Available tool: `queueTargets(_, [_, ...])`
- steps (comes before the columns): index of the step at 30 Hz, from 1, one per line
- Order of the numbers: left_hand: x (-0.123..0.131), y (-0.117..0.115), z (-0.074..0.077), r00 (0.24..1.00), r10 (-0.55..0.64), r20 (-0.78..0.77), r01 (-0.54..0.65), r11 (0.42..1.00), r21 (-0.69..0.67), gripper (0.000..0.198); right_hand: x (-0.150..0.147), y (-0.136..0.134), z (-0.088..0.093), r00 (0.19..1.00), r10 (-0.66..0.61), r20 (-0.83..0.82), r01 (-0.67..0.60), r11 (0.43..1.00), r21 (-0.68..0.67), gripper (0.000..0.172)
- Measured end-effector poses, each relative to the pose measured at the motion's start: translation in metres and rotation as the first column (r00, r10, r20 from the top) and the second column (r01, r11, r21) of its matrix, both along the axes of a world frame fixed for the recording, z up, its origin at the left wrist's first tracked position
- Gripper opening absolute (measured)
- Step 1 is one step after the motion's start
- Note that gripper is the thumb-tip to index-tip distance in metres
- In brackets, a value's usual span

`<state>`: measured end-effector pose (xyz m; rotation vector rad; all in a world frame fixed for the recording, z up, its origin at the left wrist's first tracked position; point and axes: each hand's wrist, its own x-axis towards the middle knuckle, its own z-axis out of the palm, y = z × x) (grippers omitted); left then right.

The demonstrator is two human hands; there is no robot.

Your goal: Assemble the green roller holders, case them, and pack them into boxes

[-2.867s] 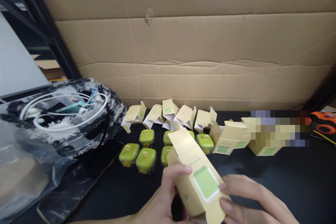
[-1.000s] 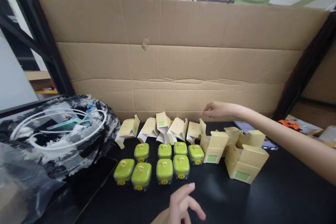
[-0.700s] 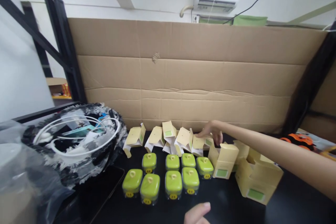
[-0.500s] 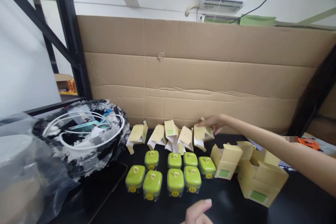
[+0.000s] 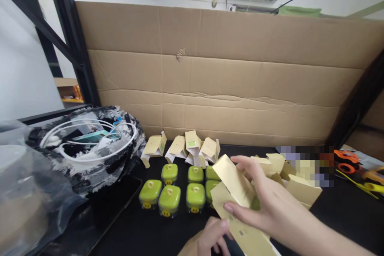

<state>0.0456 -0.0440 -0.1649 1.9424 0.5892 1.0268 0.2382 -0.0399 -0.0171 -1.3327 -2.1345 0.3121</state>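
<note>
Gripping a cream cardboard carton (image 5: 232, 178) between thumb and parted fingers, the right hand (image 5: 271, 204) is holding it tilted over the black tabletop (image 5: 162, 237), partly hiding green-lidded containers (image 5: 195, 194). The left hand (image 5: 210, 236) is sitting half-curled at its lower edge; whether it is gripping, I cannot tell.

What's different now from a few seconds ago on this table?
The earlier box was let go and now stands with others on the right. The right hand then took a small box from the right end of the back row and brought it towards the person, beside the left hand. Unchanged: the visible green-lidded jars and the shaggy basket.
</note>
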Motion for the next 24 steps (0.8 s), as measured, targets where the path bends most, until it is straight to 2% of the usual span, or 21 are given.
queueTargets(3, [0.002,0.002,-0.006,0.998,0.047,-0.04,-0.048,0.998,-0.036,0.031,0.0,-0.009,-0.015,0.999,-0.045,-0.028,0.045,0.999,-0.029,0.048])
queueTargets(6, [-0.002,-0.001,0.002,0.996,0.052,-0.076,-0.05,0.998,0.022,0.047,0.006,-0.01,-0.015,0.995,0.088,-0.048,-0.09,0.995,-0.04,0.039])
queueTargets(10, [-0.009,-0.002,0.013,0.991,0.013,-0.134,-0.001,0.996,0.091,0.064,0.021,-0.01,-0.023,0.96,0.27,-0.075,-0.273,0.961,-0.041,0.061])
queueTargets(13, [-0.009,0.001,0.012,0.99,-0.01,-0.143,0.018,0.998,0.052,0.073,0.035,-0.008,-0.044,0.907,0.395,-0.147,-0.388,0.918,0.079,0.082])
queueTargets(15, [-0.009,0.003,0.012,0.991,-0.009,-0.131,0.012,1.0,0.02,0.077,0.042,-0.007,-0.057,0.885,0.455,-0.104,-0.438,0.887,0.148,0.085])
queueTargets(18, [-0.01,0.002,0.021,0.993,-0.082,-0.087,0.083,0.997,0.006,0.088,0.045,-0.011,-0.063,0.895,0.44,0.07,-0.446,0.889,0.108,0.085])
queueTargets(21, [-0.012,-0.002,0.038,0.99,-0.136,-0.04,0.135,0.991,-0.023,0.083,0.044,-0.019,-0.054,0.898,0.407,0.168,-0.429,0.895,0.12,0.09])
queueTargets(24, [-0.012,-0.007,0.048,0.989,-0.146,-0.02,0.145,0.988,-0.06,0.088,0.043,-0.025,-0.048,0.891,0.404,0.207,-0.434,0.892,0.127,0.086])
